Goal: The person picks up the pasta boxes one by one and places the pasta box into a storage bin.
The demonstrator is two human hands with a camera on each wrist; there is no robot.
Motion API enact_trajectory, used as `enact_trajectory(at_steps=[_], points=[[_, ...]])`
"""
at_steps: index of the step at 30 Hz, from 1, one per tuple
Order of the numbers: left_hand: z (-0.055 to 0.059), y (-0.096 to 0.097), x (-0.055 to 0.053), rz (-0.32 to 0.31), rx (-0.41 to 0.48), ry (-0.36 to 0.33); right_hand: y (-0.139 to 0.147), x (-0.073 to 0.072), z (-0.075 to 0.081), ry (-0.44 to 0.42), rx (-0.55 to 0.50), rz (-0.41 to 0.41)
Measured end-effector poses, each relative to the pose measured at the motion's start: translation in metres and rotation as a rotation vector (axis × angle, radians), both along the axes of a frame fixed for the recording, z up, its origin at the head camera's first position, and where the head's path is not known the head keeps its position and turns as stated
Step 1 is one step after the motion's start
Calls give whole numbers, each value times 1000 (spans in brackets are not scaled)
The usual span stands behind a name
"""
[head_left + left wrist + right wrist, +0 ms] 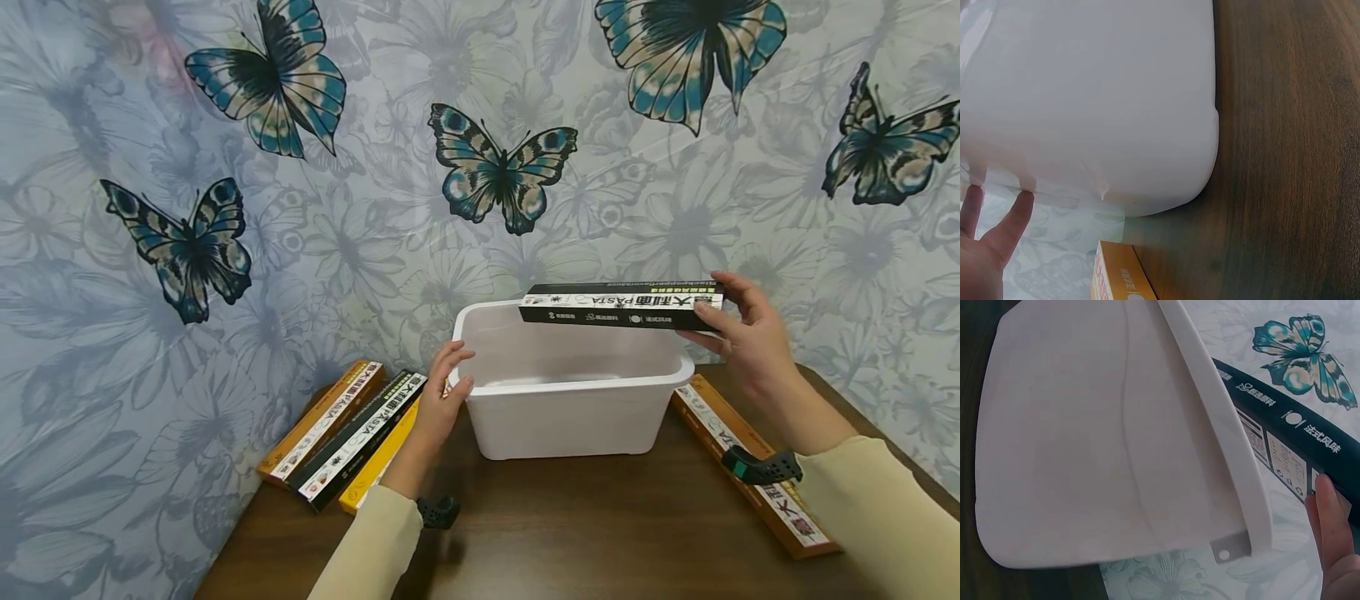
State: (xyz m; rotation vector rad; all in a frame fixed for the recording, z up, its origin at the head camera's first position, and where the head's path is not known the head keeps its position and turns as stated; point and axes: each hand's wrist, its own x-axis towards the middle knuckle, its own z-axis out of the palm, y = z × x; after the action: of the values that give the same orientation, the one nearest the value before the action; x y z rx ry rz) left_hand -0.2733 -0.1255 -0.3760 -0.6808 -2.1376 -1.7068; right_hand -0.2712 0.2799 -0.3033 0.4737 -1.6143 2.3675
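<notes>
A white plastic bin (pixel 570 421) stands upright on the table. My right hand (pixel 750 333) pinches the right end of a long black pasta box (pixel 622 307), thumb on the near side. The box lies level over the bin's far rim, its lettering upside down. In the right wrist view, the pasta box (pixel 1279 419) shows beyond the rim of the bin (pixel 1072 437). At the bin's left end is my left hand (pixel 438 400). The left wrist view shows fingertips of that hand (pixel 991 244) touching the bin's wall.
Left of the bin lie an orange-brown pasta box (pixel 326 421), a black one (pixel 360 437) and a yellow one (pixel 378 458), partly behind my left arm. Another brown box (pixel 750 467) lies under my right forearm. A butterfly-patterned wall covering (pixel 390 275) rises behind the table (pixel 555 533).
</notes>
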Motion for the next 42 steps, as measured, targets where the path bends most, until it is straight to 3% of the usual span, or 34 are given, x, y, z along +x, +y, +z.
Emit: enact_trajectory(at_steps=[8,14,17,24,27,37,42], points=[[1,1,2,6,-19,-19,-11,-8,-2,4,125,9],[1,2,3,6,-14,-17,-19,-15,-6,-49,191,23],[-1,2,2,3,-10,-9,-23,-19,-8,-78,274,12],[-28,-4,-23,27,5,12,-30,-27,-9,-119,473,-39],[-32,-6,-25,28,9,4,-33,-29,-7,-134,561,-38],[-31,-6,-25,27,14,-14,-45,-39,-2,-194,709,43],[-17,-1,-13,11,8,-13,-49,-44,-3,-208,743,65]])
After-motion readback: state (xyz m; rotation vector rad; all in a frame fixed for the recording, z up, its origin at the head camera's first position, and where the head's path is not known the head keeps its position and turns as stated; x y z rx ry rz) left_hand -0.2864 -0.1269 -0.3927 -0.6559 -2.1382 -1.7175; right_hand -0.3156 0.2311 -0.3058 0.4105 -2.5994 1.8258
